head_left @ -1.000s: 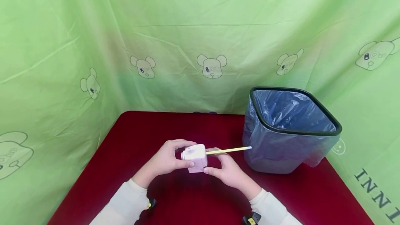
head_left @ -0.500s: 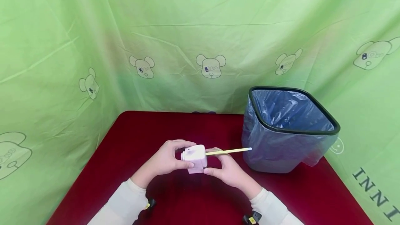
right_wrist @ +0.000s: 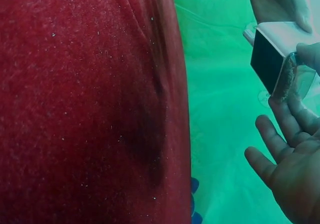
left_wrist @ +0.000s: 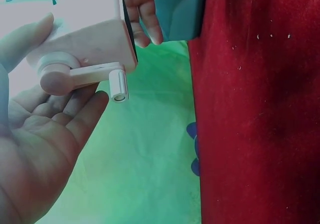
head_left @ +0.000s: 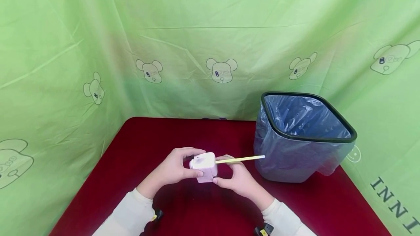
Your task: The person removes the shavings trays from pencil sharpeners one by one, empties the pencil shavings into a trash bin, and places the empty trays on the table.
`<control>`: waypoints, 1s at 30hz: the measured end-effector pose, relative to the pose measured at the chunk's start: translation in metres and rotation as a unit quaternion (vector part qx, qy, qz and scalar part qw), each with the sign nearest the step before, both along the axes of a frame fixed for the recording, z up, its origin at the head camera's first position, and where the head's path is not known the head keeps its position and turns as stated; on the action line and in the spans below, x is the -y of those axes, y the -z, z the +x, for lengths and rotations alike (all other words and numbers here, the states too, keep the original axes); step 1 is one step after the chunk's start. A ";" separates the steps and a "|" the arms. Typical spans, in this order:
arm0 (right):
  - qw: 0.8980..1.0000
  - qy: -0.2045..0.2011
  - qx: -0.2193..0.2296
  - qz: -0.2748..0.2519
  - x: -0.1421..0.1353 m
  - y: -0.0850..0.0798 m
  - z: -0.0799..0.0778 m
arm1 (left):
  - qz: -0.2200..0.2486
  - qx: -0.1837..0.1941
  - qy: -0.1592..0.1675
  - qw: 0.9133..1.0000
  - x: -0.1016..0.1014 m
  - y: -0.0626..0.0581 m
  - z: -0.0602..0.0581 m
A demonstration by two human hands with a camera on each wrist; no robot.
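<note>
The pinkish-white crank sharpener (head_left: pixel 205 165) sits between the two hands, held over the red tabletop (head_left: pixel 183 132). The left hand (head_left: pixel 175 166) grips its left part, with the thumb on the near side and the index finger along the far side. In the left wrist view the crank (left_wrist: pixel 95 75) sticks out at this hand's end, just beside the palm. The right hand (head_left: pixel 241 179) pinches the opposite end between thumb and fingers, its other fingers spread apart in the right wrist view, where brownish shavings (right_wrist: pixel 286 79) show at that end. A yellow pencil (head_left: pixel 244 158) protrudes from the sharpener, passing above the right hand and pointing towards the lined bin (head_left: pixel 315 139) farther right.
</note>
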State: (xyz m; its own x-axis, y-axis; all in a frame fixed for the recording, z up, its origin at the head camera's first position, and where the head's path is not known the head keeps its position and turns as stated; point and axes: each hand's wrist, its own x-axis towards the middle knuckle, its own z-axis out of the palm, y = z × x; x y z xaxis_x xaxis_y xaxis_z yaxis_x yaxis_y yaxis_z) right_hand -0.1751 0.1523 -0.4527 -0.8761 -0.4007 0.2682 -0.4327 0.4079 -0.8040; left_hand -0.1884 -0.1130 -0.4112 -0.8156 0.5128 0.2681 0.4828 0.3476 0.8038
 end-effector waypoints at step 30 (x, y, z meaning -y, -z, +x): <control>0.999 -0.015 -0.032 0.003 0.000 -0.002 0.000 | -0.003 0.007 0.007 1.000 0.003 -0.006 0.005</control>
